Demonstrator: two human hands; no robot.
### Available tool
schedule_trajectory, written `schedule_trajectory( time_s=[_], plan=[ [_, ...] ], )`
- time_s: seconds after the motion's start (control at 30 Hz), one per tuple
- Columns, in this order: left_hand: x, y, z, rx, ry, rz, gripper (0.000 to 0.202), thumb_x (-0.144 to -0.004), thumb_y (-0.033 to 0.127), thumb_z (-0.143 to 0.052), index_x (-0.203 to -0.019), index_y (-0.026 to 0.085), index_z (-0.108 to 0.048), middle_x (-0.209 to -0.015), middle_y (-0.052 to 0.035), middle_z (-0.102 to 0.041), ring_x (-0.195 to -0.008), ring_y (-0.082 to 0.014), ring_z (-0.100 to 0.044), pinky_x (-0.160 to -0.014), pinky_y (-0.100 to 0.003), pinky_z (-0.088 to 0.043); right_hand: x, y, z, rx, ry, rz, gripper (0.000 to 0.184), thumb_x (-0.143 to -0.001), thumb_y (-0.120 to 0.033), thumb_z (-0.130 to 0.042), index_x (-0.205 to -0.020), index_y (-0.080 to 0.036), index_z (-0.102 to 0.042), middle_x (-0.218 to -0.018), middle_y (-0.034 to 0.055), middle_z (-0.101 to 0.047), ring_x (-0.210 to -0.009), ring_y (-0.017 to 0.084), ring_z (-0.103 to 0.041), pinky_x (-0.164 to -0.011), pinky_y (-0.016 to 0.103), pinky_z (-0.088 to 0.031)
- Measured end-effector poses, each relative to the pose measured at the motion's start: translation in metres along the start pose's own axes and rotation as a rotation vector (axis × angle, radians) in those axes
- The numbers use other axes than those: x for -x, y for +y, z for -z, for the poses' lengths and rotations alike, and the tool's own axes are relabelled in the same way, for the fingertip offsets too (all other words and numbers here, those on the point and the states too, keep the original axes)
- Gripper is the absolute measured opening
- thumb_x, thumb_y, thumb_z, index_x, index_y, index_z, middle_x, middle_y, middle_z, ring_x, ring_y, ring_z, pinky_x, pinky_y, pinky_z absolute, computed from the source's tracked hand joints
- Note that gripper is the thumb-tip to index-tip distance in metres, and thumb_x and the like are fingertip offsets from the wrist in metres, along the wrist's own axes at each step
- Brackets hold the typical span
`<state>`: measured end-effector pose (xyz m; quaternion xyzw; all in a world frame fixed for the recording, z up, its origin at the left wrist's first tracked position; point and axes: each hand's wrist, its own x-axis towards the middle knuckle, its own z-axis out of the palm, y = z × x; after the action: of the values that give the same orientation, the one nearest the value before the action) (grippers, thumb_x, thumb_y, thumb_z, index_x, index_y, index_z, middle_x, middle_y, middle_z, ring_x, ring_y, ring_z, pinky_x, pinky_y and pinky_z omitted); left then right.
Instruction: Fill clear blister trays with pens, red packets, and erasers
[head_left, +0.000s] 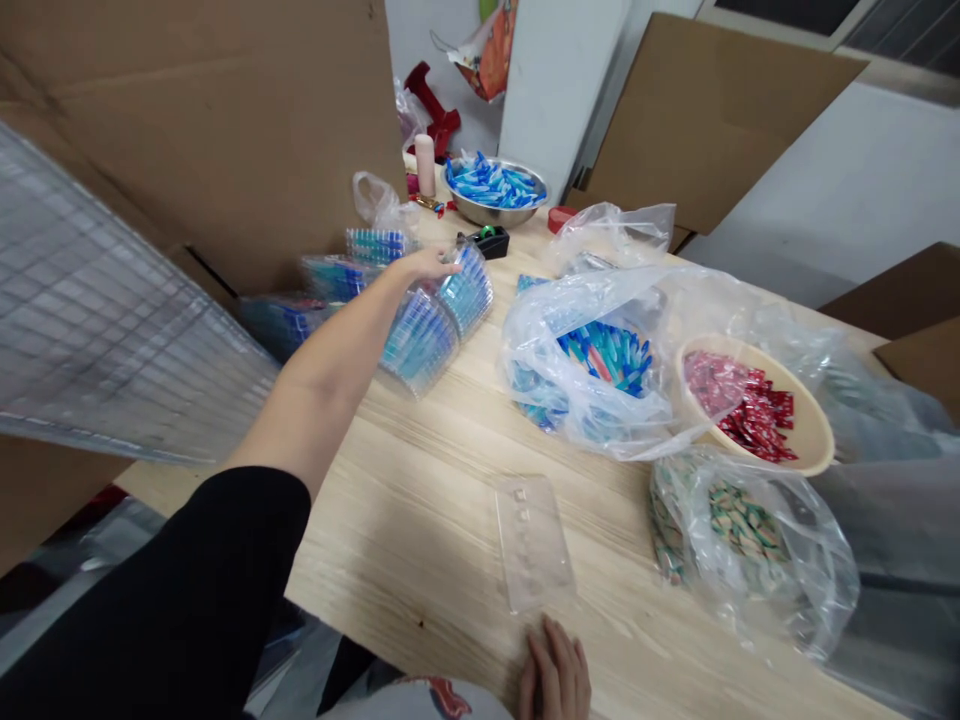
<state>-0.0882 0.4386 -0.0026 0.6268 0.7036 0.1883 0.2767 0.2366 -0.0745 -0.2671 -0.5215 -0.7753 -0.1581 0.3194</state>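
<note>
My left hand stretches across the table to a stack of clear plastic trays with blue contents. Its thumb lies over the upper edge of this stack, and the other fingers are mostly hidden. A second stack of filled trays leans close beside the first. Down at the table's front edge, my right hand rests with its fingers loosely bent and nothing in them. Just beyond those fingertips a single clear plastic tray lies flat.
More filled packs stand along the cardboard at left. A metal bowl of blue sticks and a black tape dispenser are at the back. Right are a plastic bag of blue pieces, a cream basin of red packets, and a bag of green-brown packets.
</note>
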Motion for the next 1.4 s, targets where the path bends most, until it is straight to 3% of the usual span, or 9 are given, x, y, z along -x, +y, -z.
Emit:
schedule_trajectory(
  time_s=[0.17, 0.33, 0.43, 0.6, 0.8, 1.03, 1.17, 1.27, 1.4],
  plan=[
    [-0.003, -0.006, 0.001, -0.045, 0.015, 0.019, 0.065, -0.077, 0.043, -0.068, -0.134, 0.016, -0.052, -0.142, -0.0122, -0.052, -0.13, -0.0252, -0.049, -0.099, -0.023, -0.041, -0.001, -0.007, 0.002, -0.056, -0.005, -0.066, 0.025, -0.088, -0.019, -0.052, -0.109, -0.019, -0.065, -0.107, 0.01, -0.069, -0.103, 0.024, -0.062, -0.093, 0.042, -0.045],
    [0.004, -0.003, 0.002, 0.071, 0.004, 0.041, 0.066, -0.08, 0.036, -0.069, -0.138, 0.013, -0.047, -0.136, -0.0147, -0.055, -0.116, -0.0252, -0.06, -0.087, -0.026, -0.048, -0.004, -0.018, 0.004, -0.103, -0.022, -0.222, 0.024, -0.09, -0.016, -0.049, -0.108, -0.018, -0.064, -0.11, 0.012, -0.067, -0.108, 0.025, -0.06, -0.096, 0.046, -0.043],
    [0.008, 0.004, 0.006, 0.231, 0.044, 0.035, 0.067, -0.081, 0.028, -0.07, -0.139, 0.009, -0.042, -0.129, -0.0142, -0.059, -0.111, -0.0253, -0.06, -0.088, -0.031, -0.048, -0.009, -0.018, 0.006, -0.08, -0.048, -0.163, 0.024, -0.089, -0.015, -0.049, -0.108, -0.017, -0.063, -0.108, 0.0128, -0.067, -0.108, 0.025, -0.06, -0.095, 0.046, -0.044],
    [0.019, 0.011, 0.037, 0.418, 0.184, -0.029, 0.043, -0.098, 0.025, -0.041, -0.14, 0.02, -0.033, -0.127, -0.0052, -0.056, -0.112, -0.0193, -0.054, -0.093, -0.036, -0.045, -0.02, -0.017, 0.012, -0.057, -0.047, -0.134, 0.022, -0.091, -0.017, -0.048, -0.106, -0.016, -0.063, -0.106, 0.0129, -0.068, -0.105, 0.025, -0.061, -0.093, 0.044, -0.045],
    [0.046, 0.01, 0.064, 0.872, 0.064, 0.018, 0.043, -0.098, 0.02, -0.022, -0.137, 0.012, -0.037, -0.113, -0.0087, -0.063, -0.104, -0.0164, -0.058, -0.088, -0.032, -0.049, -0.026, -0.021, 0.015, -0.053, -0.052, -0.166, 0.021, -0.092, -0.019, -0.046, -0.106, -0.016, -0.063, -0.107, 0.0127, -0.068, -0.105, 0.025, -0.061, -0.094, 0.044, -0.045],
    [0.062, 0.019, 0.04, 0.827, 0.028, -0.05, 0.038, -0.088, 0.011, -0.046, -0.124, 0.017, -0.054, -0.11, -0.0076, -0.067, -0.116, -0.019, -0.057, -0.095, -0.032, -0.05, -0.021, -0.02, 0.013, -0.05, -0.037, -0.16, 0.02, -0.092, -0.017, -0.046, -0.106, -0.016, -0.061, -0.108, 0.013, -0.067, -0.106, 0.025, -0.061, -0.093, 0.045, -0.046],
    [0.11, 0.036, 0.016, 0.786, -0.055, -0.18, 0.053, -0.085, 0.013, -0.052, -0.136, 0.025, -0.044, -0.118, -0.0045, -0.066, -0.112, -0.019, -0.063, -0.093, -0.036, -0.053, -0.026, -0.022, 0.022, -0.116, 0.007, -0.21, 0.025, -0.093, -0.016, -0.045, -0.114, -0.016, -0.059, -0.11, 0.0135, -0.065, -0.11, 0.025, -0.06, -0.09, 0.043, -0.049],
    [0.163, 0.047, -0.008, 0.779, -0.206, -0.209, 0.059, -0.081, 0.013, -0.055, -0.136, 0.031, -0.046, -0.119, -0.0037, -0.066, -0.109, -0.0185, -0.066, -0.094, -0.039, -0.053, -0.067, -0.022, 0.031, -0.159, 0.061, -0.292, 0.038, -0.093, -0.016, -0.048, -0.131, -0.018, -0.05, -0.116, 0.0142, -0.061, -0.119, 0.027, -0.055, -0.087, 0.042, -0.052],
    [0.223, 0.053, -0.039, 0.839, -0.568, -0.168, 0.032, -0.076, 0.019, -0.063, -0.107, 0.025, -0.068, -0.119, -0.007, -0.068, -0.108, -0.0236, -0.066, -0.092, -0.042, -0.055, -0.163, -0.013, 0.041, -0.22, 0.285, -0.255, 0.079, -0.086, -0.015, -0.065, -0.151, -0.024, -0.022, -0.137, 0.015, -0.048, -0.124, 0.024, -0.052, -0.091, 0.042, -0.054]
  ],
)
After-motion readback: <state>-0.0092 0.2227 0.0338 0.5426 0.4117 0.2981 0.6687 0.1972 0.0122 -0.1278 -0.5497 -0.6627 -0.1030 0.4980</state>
